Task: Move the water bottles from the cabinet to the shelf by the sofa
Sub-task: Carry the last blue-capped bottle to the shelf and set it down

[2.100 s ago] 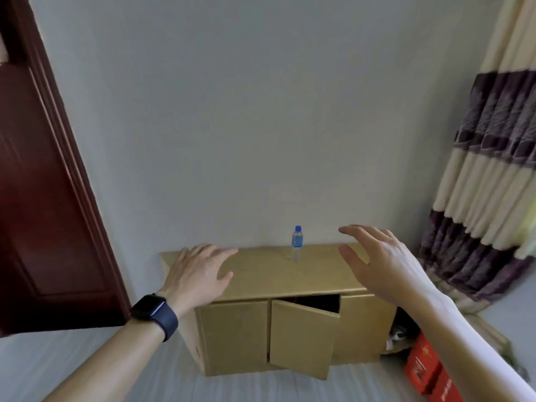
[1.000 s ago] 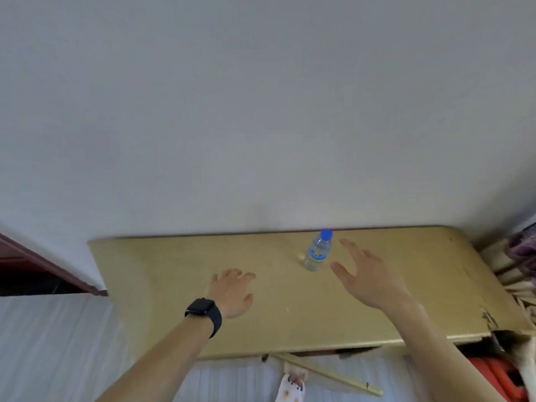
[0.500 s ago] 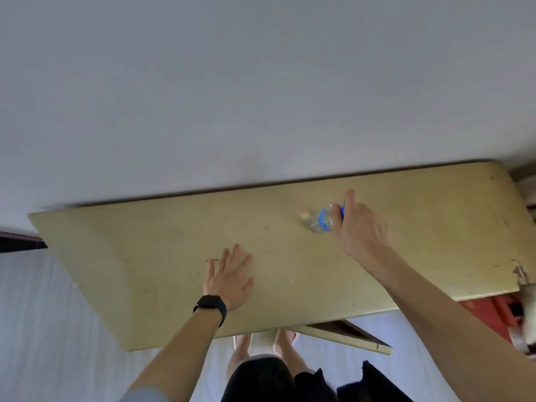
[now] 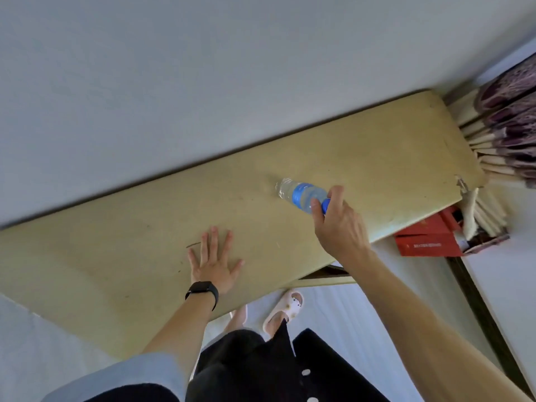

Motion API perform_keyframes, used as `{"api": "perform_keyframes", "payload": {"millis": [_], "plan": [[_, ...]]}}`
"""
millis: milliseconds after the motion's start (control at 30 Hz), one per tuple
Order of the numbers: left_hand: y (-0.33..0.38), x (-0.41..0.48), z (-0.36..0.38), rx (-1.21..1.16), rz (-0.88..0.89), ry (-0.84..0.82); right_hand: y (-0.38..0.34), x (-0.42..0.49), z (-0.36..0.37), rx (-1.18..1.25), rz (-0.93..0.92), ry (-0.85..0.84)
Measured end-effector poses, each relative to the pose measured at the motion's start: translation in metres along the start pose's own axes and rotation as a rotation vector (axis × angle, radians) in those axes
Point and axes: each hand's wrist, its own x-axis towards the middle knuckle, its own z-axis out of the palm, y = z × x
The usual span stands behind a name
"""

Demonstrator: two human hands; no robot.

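A small clear water bottle [image 4: 300, 193] with a blue label and blue cap is above the yellowish cabinet top [image 4: 377, 158], tilted with its base pointing away from me. My right hand [image 4: 340, 227] grips it at the cap end with thumb and fingers. My left hand [image 4: 213, 262] lies flat on the cabinet top, fingers spread, a black watch on its wrist. The shelf by the sofa is out of view.
The grey wall runs right behind the cabinet. A striped curtain [image 4: 510, 126] hangs at the right end. Red boxes [image 4: 429, 240] sit on the floor below the cabinet's right corner. An ajar cabinet door [image 4: 324, 278] juts out under the front edge, near my slippered feet [image 4: 285, 307].
I stepped up to the cabinet and looked down. My right hand reached the bottle, closed round its cap end and tipped it off upright. My left hand settled flat on the top.
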Motion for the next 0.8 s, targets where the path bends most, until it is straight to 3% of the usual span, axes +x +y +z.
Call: {"api": "perform_keyframes", "payload": {"millis": [200, 333, 500, 800], "plan": [[0.012, -0.009, -0.016, -0.009, 0.020, -0.009, 0.040, -0.105, -0.009, 0.188, 0.190, 0.066], [0.062, -0.026, -0.022, 0.166, 0.135, -0.057, 0.083, -0.183, -0.030, 0.210, 0.339, 0.076], [0.168, -0.071, 0.008, 0.432, 0.430, -0.127, 0.149, -0.295, -0.067, 0.214, 0.471, 0.187], [0.430, -0.269, 0.133, 0.633, 1.096, 0.017, 0.291, -0.548, -0.137, 0.201, 0.776, 0.579]]}}
